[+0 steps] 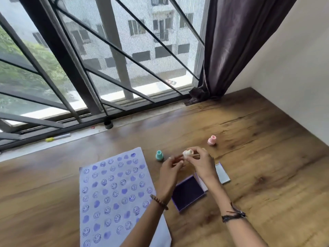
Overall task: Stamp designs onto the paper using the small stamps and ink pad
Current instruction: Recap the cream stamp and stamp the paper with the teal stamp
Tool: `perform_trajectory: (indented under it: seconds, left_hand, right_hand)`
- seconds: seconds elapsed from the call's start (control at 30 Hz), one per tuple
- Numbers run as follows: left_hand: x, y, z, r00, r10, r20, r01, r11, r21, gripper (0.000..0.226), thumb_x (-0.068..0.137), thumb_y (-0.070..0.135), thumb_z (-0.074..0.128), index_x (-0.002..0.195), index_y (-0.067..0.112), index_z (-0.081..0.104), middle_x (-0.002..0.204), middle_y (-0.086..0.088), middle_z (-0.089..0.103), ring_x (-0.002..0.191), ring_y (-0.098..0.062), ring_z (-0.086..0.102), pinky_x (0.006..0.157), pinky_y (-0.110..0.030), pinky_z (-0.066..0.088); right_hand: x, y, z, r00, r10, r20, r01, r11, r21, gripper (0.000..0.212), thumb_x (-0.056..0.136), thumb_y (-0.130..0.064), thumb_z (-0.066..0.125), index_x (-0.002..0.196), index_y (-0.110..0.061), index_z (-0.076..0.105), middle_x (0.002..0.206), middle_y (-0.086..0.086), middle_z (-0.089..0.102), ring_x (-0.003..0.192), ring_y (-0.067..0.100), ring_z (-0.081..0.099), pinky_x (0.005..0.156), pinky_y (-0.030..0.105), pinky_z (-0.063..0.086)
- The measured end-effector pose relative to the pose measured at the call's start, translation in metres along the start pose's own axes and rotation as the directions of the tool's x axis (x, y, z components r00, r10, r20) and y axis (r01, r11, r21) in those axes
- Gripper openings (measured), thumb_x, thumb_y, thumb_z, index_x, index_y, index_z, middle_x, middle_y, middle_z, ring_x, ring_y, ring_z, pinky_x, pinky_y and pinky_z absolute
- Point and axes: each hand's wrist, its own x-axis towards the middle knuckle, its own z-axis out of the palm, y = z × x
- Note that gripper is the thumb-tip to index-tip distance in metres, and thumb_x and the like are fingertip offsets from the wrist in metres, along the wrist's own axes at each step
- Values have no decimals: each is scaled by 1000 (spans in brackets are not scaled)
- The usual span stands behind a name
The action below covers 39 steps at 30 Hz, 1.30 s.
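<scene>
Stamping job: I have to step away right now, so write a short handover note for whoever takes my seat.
Hands: right hand and left hand together hold a cream stamp above the table.
Things: teal stamp stands beside the paper's far corner; pink stamp stands farther right. Open ink pad lies right of the paper, its lid beyond it.
Done: the paper is nearly covered with purple smileys and hearts.
Left: ink the cream stamp and fill any remaining gaps.

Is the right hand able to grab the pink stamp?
Probably yes: the pink stamp stands alone on bare table just beyond the right hand, though both hands are busy holding a cream stamp.
</scene>
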Motion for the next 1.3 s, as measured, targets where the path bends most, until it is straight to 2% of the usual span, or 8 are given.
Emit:
perform_trajectory:
  seconds: [0.23, 0.3, 0.4, 0.57, 0.7, 0.87, 1.13, 1.3]
  left_hand:
    - [29, -2, 27, 995, -77, 56, 80, 996, -40, 37, 89, -3, 43, 111, 23, 58, 105, -19, 68, 91, -31, 66, 86, -49, 54]
    - [31, -3, 28, 991, -105, 88, 110, 993, -50, 38, 90, -1, 45, 118, 22, 54, 107, -14, 68, 95, -29, 65, 88, -47, 54]
    - [25, -6, 16, 988, -124, 90, 125, 992, -8, 31, 90, 3, 48, 116, 19, 56, 101, -5, 67, 86, -18, 62, 84, -34, 52]
    - [3, -15, -31, 958, -150, -244, 145, 989, -38, 30, 86, 1, 50, 76, 22, 69, 81, -5, 69, 72, -11, 64, 73, -27, 51]
    - [6, -14, -54, 906, -114, -408, 160, 984, 82, 24, 84, 6, 52, 100, 17, 66, 88, 1, 69, 84, -18, 64, 81, -34, 50]
    - [19, -6, -50, 949, -46, -313, 147, 940, 308, 25, 85, 3, 49, 100, 11, 68, 100, -14, 69, 95, -26, 62, 87, -41, 48]
    - [-11, -1, -55, 986, -31, -162, 17, 996, -85, 20, 85, 6, 58, 102, 14, 68, 99, -4, 71, 94, -14, 67, 77, -19, 55]
    - [-33, -2, -58, 998, -57, 19, 60, 979, -194, 20, 87, 15, 58, 104, 10, 68, 104, -14, 72, 94, -16, 68, 78, -18, 55]
  right_hand:
    - [38, 5, 11, 998, -2, -56, -5, 993, -122, 24, 82, -16, 64, 102, -12, 53, 104, 11, 68, 96, 29, 63, 82, 37, 50]
    - [39, 4, 11, 997, 5, -74, -13, 994, -113, 26, 83, -18, 64, 105, -12, 52, 104, 10, 68, 94, 28, 63, 83, 42, 51]
    - [32, 6, 10, 987, 65, -146, -73, 996, -54, 35, 77, -10, 69, 107, -12, 50, 101, 7, 64, 85, 21, 59, 78, 29, 45]
    - [2, 10, 25, 974, 74, -215, -97, 991, -96, 28, 77, -3, 64, 91, -15, 43, 75, -2, 56, 74, 22, 55, 59, 24, 30]
    - [-8, -1, 55, 999, 40, -24, -43, 986, -160, 25, 80, -7, 63, 101, -15, 51, 88, 3, 65, 81, 20, 61, 70, 29, 46]
    - [0, -17, 73, 996, -48, 71, 64, 968, -245, 31, 78, -5, 66, 105, -14, 56, 99, 7, 68, 90, 23, 62, 76, 32, 48]
    - [-39, -17, 43, 985, -100, 137, 112, 990, -85, 20, 83, -24, 64, 96, -26, 49, 87, -1, 67, 71, 5, 58, 53, 14, 41]
    - [-67, -18, 28, 969, -196, 149, 193, 981, 36, 12, 90, -26, 54, 95, -17, 47, 81, -2, 64, 72, 8, 61, 60, 24, 45]
